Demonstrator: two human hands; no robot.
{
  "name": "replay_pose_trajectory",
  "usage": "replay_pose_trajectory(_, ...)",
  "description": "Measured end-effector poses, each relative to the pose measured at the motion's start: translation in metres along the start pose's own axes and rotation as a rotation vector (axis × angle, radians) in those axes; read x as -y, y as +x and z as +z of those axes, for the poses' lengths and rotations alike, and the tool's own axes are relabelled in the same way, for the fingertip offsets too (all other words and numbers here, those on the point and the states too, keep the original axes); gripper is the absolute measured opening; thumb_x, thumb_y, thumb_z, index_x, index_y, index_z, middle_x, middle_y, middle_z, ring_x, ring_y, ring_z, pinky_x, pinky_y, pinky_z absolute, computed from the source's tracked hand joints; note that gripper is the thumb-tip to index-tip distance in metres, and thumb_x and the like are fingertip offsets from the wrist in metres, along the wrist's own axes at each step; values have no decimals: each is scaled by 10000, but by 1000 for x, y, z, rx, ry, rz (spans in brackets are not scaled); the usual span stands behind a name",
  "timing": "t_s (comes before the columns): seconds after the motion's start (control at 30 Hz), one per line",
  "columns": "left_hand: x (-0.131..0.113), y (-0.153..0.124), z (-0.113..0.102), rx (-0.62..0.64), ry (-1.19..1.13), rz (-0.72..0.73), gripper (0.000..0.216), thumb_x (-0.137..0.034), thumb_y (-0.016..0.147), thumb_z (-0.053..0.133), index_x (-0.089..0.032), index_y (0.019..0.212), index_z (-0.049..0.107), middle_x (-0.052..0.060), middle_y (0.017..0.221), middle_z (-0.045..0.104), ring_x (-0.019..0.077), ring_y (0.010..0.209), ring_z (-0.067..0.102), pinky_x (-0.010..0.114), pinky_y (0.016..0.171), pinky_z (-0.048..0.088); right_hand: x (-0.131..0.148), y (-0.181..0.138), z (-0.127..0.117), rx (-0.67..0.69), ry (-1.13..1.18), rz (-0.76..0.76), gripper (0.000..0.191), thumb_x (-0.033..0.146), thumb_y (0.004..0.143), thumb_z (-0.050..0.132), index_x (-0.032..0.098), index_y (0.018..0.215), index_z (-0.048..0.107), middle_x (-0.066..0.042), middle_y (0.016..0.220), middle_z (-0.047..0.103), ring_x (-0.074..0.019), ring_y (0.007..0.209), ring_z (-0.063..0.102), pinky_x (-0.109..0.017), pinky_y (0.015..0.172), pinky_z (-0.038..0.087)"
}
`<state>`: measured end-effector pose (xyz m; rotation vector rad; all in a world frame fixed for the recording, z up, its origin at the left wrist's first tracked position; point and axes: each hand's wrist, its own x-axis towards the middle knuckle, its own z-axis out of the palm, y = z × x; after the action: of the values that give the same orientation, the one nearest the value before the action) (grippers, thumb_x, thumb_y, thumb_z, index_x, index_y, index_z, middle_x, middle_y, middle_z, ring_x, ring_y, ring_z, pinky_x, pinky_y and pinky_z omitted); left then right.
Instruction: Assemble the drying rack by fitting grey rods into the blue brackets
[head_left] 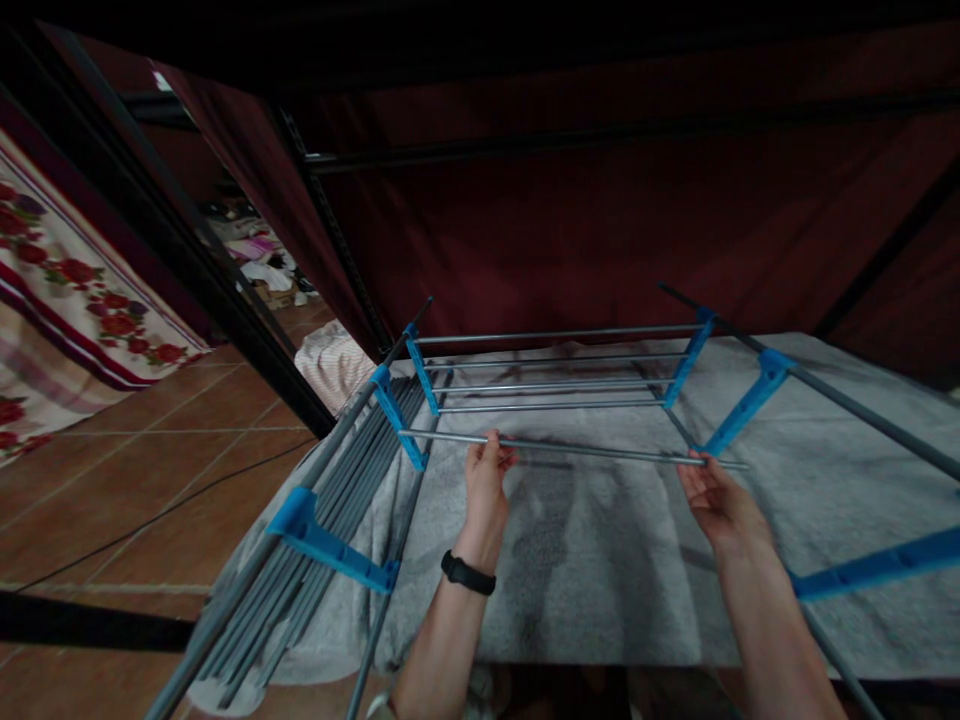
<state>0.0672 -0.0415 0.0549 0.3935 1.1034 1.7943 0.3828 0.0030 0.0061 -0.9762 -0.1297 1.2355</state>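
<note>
A thin grey metal rod [585, 449] lies across both my hands. My left hand [487, 480] pinches it left of its middle, and a black band sits on that wrist. My right hand [716, 495] grips it near its right end. The rod's left end meets a blue plastic bracket [397, 425] on the rack's left side. Its right end sticks out past my right hand, close to another blue bracket [746, 405]. Several rods [562, 333] span the far pair of brackets. Grey side tubes [870, 408] carry the brackets.
Several loose grey rods [330, 520] lie in a bundle at the left, on a grey blanket [592, 560]. Black metal posts [225, 290] stand around, with a dark red curtain [525, 230] behind. A black cable [172, 505] crosses the tiled floor [142, 460].
</note>
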Motion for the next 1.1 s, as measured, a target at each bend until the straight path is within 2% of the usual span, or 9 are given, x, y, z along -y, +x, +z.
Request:
replay_pose_trajectory(0.1, -3, 4, -9, -63, -36, -27, 278, -379, 824, 739, -171, 954, 609, 40, 812, 715, 130, 724, 686, 261, 716, 518, -1, -3, 6, 1, 11, 1, 198, 98, 926, 535, 198, 820, 669, -3, 787, 729, -91, 707, 725, -205, 749, 631)
replay_pose_trajectory(0.2, -8, 6, -12, -175, -88, -48, 130, -298, 947, 583, -168, 960, 590, 58, 800, 722, 137, 724, 701, 258, 710, 533, -2, -3, 7, 5, 27, -13, 211, 88, 932, 520, 183, 824, 674, -6, 790, 733, -91, 733, 728, -210, 764, 630)
replay_pose_trajectory(0.33, -10, 8, -13, -279, -122, -90, 138, -232, 1008, 440, -180, 952, 555, 46, 803, 717, 127, 691, 703, 242, 665, 539, -3, -2, 7, 16, 26, -34, 212, 87, 931, 521, 179, 823, 679, -10, 796, 737, -96, 751, 731, -217, 760, 632)
replay_pose_trajectory(0.5, 0, 7, -13, -271, -129, -155, 171, -188, 1007, 406, -176, 918, 552, 55, 799, 713, 136, 683, 706, 246, 640, 545, -9, -4, 11, 85, -12, -52, 162, 61, 877, 578, 169, 821, 686, -32, 835, 754, -115, 769, 738, -225, 748, 635)
replay_pose_trajectory(0.7, 8, 3, -10, -260, -138, -208, 183, -155, 990, 430, -171, 870, 568, 61, 813, 713, 139, 709, 710, 258, 678, 562, -23, -17, 23, 213, -70, -58, 90, 89, 799, 703, 178, 814, 692, -47, 851, 769, -151, 820, 749, -265, 768, 643)
replay_pose_trajectory(1.1, 3, 3, -5, -298, -122, -229, 197, -118, 976, 458, -178, 817, 558, 29, 767, 697, 109, 670, 686, 225, 654, 556, -29, -23, 32, 208, -15, -48, 206, 151, 713, 830, 189, 692, 629, -23, 774, 759, -145, 728, 734, -268, 739, 645)
